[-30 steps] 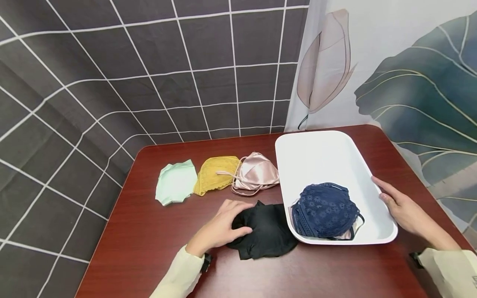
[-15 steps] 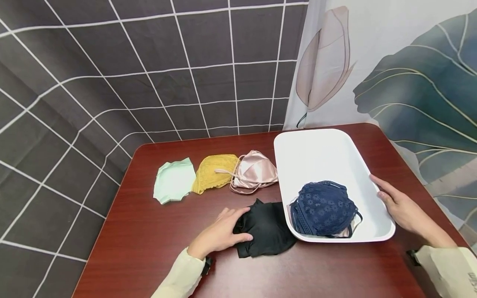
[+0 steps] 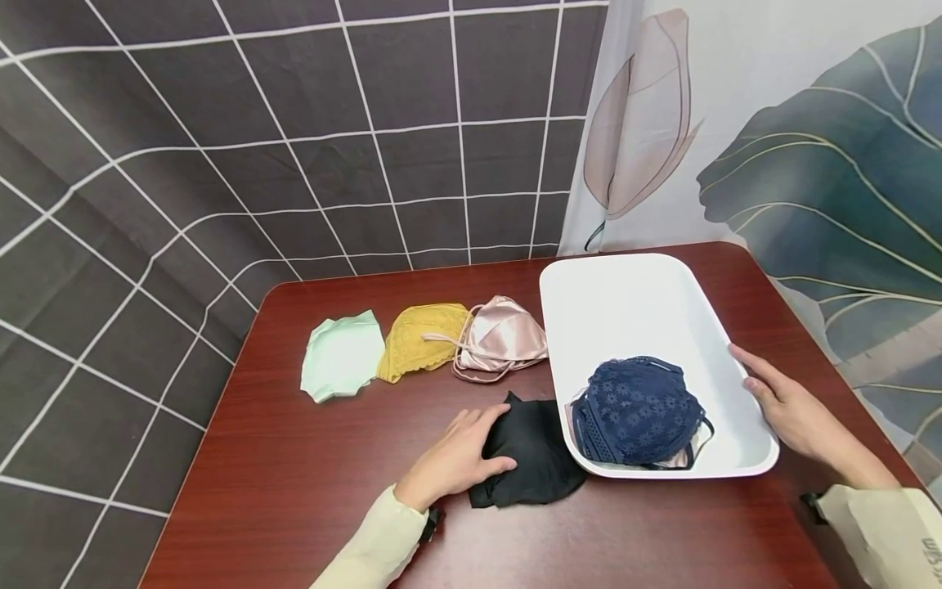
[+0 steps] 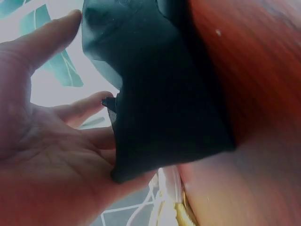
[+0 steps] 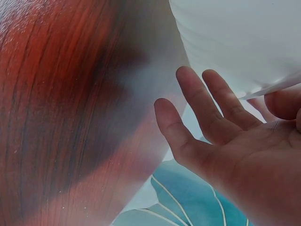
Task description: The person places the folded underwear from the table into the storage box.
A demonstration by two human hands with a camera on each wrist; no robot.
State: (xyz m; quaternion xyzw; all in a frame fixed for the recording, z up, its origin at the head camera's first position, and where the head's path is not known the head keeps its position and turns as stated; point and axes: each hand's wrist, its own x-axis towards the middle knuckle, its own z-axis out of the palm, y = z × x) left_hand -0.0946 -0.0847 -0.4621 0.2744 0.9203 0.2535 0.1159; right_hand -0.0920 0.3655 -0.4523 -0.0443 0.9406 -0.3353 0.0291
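Note:
A black bra (image 3: 533, 462), smooth and folded, lies on the table against the tub's left side. My left hand (image 3: 458, 454) is at its left edge, thumb and fingers spread, palm facing the cloth. In the left wrist view, the bra (image 4: 155, 99) stands up off the wood, with the fingers running behind it. My right hand (image 3: 798, 413) pinches the right rim of a white plastic tub (image 3: 618, 303) between thumb and forefinger. The other fingers stretch out loosely below in the right wrist view. Inside the tub, a navy lace bra (image 3: 636, 413) lies on top of paler garments.
Along the back of the red-brown table (image 3: 280, 491) lie a mint-green garment (image 3: 341, 357), a yellow lace bra (image 3: 419, 339) and a pink satin bra (image 3: 508, 331) with thin straps. The pink one sits close to the tub. A dark gridded curtain (image 3: 412, 164) hangs behind.
My left hand has slid a little to the right against the black bra, whose left edge has come in towards the tub. The right hand keeps its hold on the rim.

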